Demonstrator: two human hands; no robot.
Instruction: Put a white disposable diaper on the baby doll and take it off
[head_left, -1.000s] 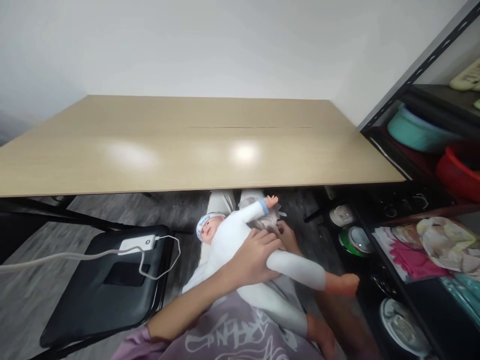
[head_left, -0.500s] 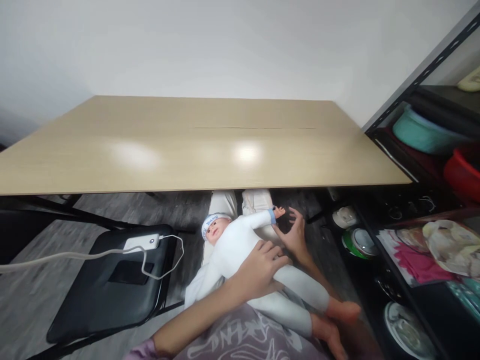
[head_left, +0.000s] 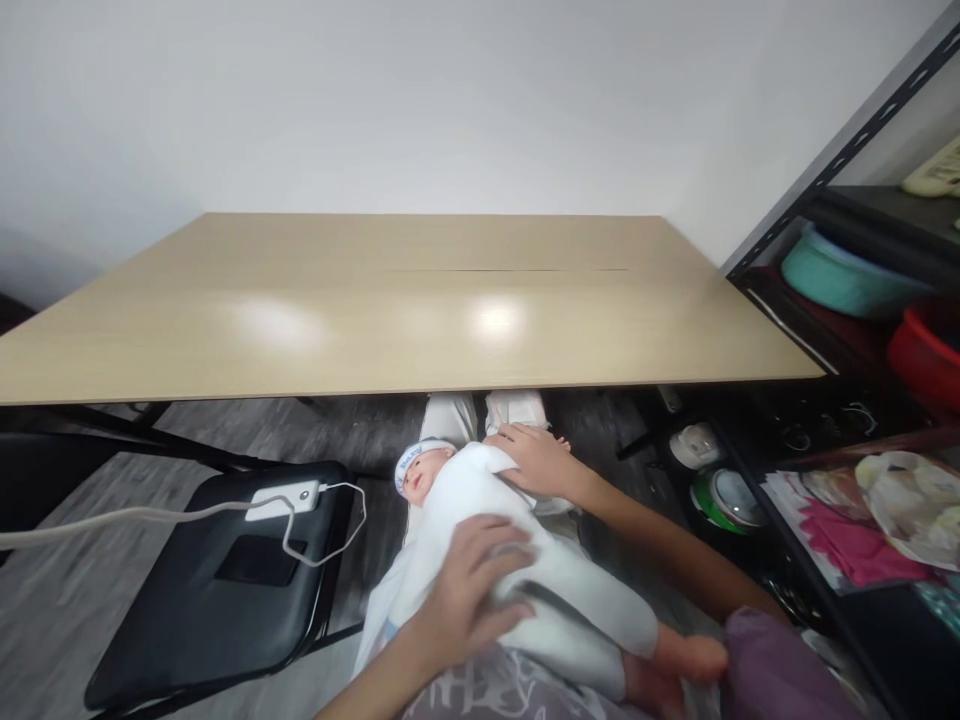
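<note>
A baby doll (head_left: pixel 469 500) in a white suit and a white cap with blue lettering lies on its back across my lap, head to the left and bare feet to the lower right. My left hand (head_left: pixel 480 585) rests on the doll's lower body with its fingers spread. Farther up, my right hand (head_left: pixel 534 460) is wrapped over the doll's raised arm, fingers pointing left. Most of that sleeve is hidden under my palm; only the tips of the doll's small hand show behind it.
A wooden table (head_left: pixel 375 340) spans the view ahead of my knees. To the left, a black folding chair (head_left: pixel 202 620) carries a white power bank (head_left: pixel 281 500) with a cable and a dark flat object (head_left: pixel 259 560). On the right, a shelf holds a teal basin (head_left: pixel 847 275) and a red one (head_left: pixel 926 345).
My right hand has moved left from beside the doll's hand onto its arm. My left hand has shifted down and left along the doll's body. The doll's raised arm is now mostly covered.
</note>
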